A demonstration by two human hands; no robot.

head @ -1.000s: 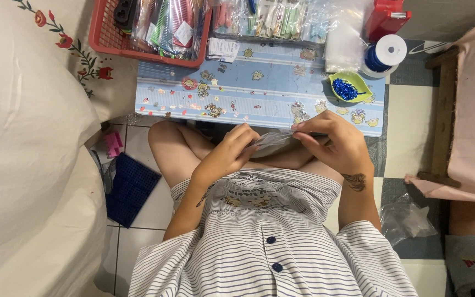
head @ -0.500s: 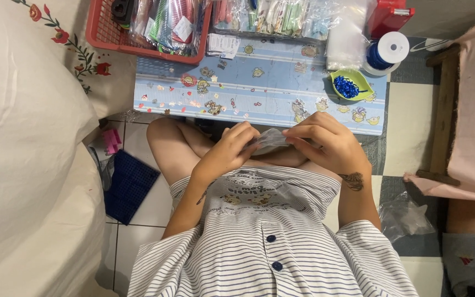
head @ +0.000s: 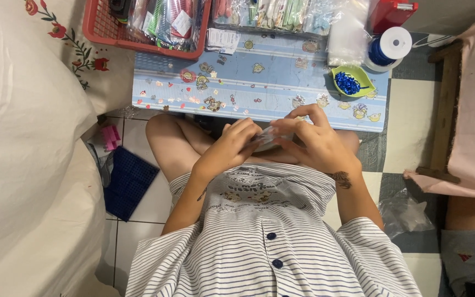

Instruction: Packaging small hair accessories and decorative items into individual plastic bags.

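Both hands have drifted slightly left; my left hand [head: 232, 146] and right hand [head: 311, 140] pinch the small clear packet [head: 265, 137], unfinished.

glossy clear plastic packet [head: 265, 137], red plastic basket [head: 97, 27], matt cloth sheet [head: 23, 137]

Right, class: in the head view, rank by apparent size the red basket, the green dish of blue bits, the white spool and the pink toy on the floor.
1. Red basket, though cropped.
2. White spool and green dish: alike.
3. Pink toy.
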